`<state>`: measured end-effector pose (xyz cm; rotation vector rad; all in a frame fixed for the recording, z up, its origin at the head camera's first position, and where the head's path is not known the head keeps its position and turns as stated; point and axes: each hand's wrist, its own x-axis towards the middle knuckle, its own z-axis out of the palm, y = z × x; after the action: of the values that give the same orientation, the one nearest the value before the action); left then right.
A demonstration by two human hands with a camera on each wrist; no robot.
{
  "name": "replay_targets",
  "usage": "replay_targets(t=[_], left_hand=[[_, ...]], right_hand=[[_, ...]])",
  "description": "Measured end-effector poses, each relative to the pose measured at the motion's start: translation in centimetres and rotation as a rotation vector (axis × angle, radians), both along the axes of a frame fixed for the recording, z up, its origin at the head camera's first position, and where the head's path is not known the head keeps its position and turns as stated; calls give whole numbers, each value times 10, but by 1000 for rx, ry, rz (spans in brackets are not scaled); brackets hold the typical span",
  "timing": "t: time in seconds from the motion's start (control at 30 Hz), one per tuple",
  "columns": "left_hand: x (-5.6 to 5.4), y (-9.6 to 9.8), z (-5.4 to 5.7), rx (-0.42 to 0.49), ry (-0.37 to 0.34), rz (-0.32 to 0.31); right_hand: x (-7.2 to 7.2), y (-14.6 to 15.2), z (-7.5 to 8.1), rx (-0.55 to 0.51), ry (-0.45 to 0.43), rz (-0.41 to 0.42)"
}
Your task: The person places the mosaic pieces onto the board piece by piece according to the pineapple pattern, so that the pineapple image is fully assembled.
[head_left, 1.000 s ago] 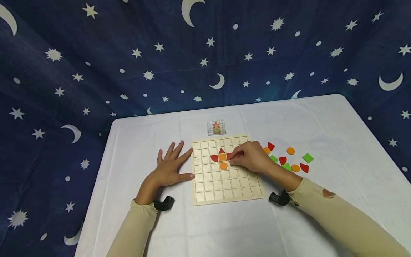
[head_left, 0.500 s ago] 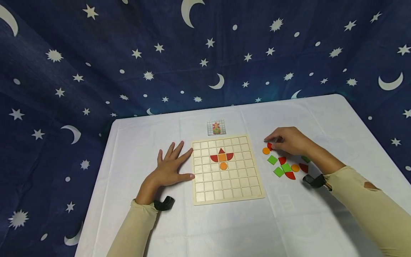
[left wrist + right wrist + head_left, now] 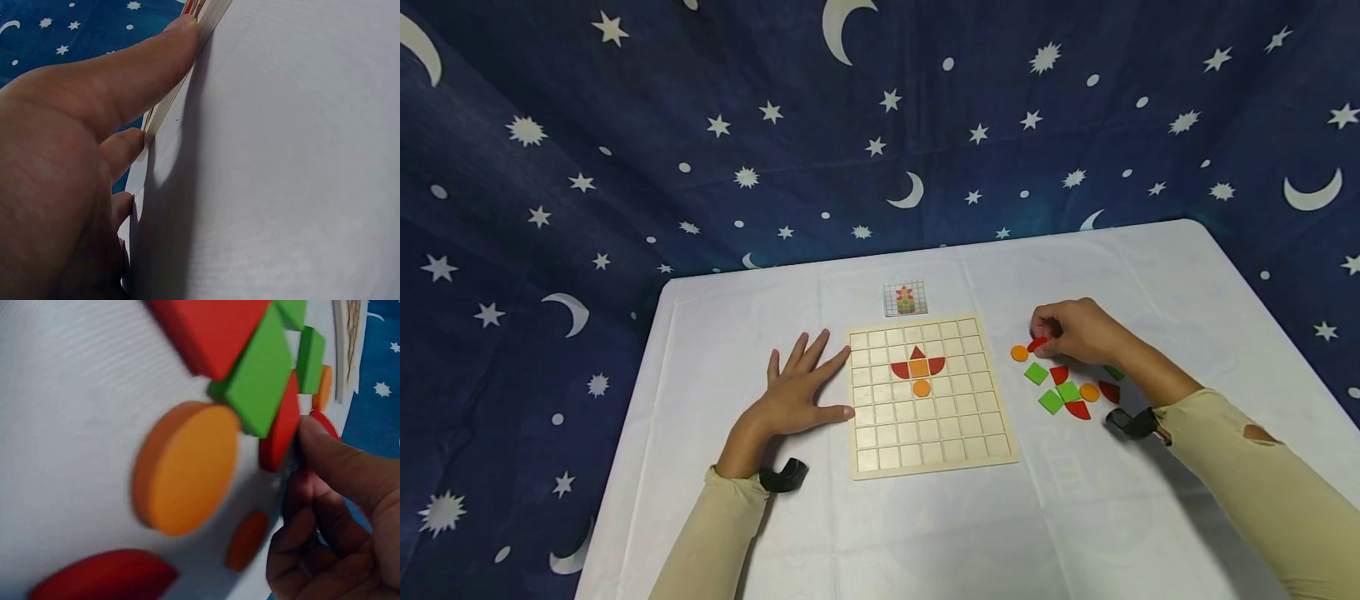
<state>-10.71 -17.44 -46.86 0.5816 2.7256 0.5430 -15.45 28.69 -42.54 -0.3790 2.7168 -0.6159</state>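
Note:
My left hand [image 3: 793, 400] lies spread at the left edge of the wooden grid board [image 3: 887, 458], its thumb and index fingertip touching the rim. On the board sit a red triangle [image 3: 916, 352], an orange square [image 3: 919, 367] with a red quarter-circle on each side, and an orange disc [image 3: 922, 388]. Right of the board, my right hand [image 3: 1078, 329] pinches a red quarter-circle piece [image 3: 1037, 343], which is tilted up. In the right wrist view, the thumb partly hides that red piece [image 3: 326, 424].
Loose pieces lie right of the board: green squares [image 3: 1037, 373], orange discs [image 3: 1019, 353] and red quarter-circles [image 3: 1078, 410]. A small pattern card [image 3: 906, 297] lies behind the board. A dark star-patterned cloth [image 3: 820, 150] hangs beyond the white table [image 3: 925, 533].
My right hand has left the board, where a red quarter-circle now sits right of the orange square. It has moved right to the loose pieces and taken hold of another red quarter-circle.

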Motion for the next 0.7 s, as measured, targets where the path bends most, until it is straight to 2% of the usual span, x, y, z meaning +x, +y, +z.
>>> replay_targets(t=[0.17, 0.27, 0.33, 0.5, 0.7], left_hand=[[0, 1, 2, 1, 1, 1], [0, 1, 2, 4, -2, 0], [1, 1, 2, 1, -7, 1], [1, 1, 1, 13, -7, 0], [1, 1, 1, 18, -5, 0]], right_hand=[[1, -4, 8, -15, 5, -33], [4, -13, 12, -83, 1, -78], [8, -22, 13, -146, -40, -104], [19, -49, 12, -285, -173, -87], [29, -76, 4, -376, -160, -65]])
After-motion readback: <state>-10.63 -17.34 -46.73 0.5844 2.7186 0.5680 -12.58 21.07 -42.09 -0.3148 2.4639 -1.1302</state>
